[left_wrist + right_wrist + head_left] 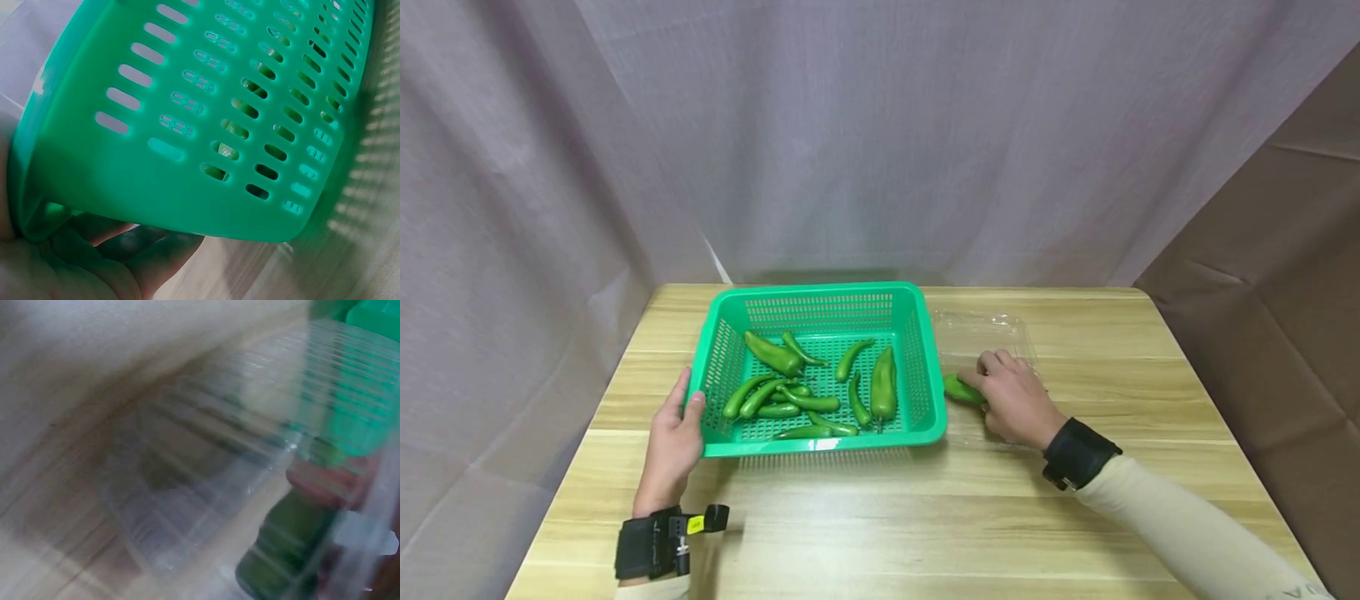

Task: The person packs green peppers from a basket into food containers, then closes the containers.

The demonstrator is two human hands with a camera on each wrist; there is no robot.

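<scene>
Both hands bare; black wrist straps (1078, 452), left w/ small yellow-tagged cam mount (695, 524); cream sleeve (1187, 533) on right.

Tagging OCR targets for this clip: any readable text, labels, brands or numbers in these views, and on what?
None readable.
Yellow tag on the left wrist strap: too small to read.
Green basket, peppers and clear plastic tray: no print visible.
Right wrist view: blurred, nothing legible.

Head looks down; wrists close (sharing basket (823, 367)).
</scene>
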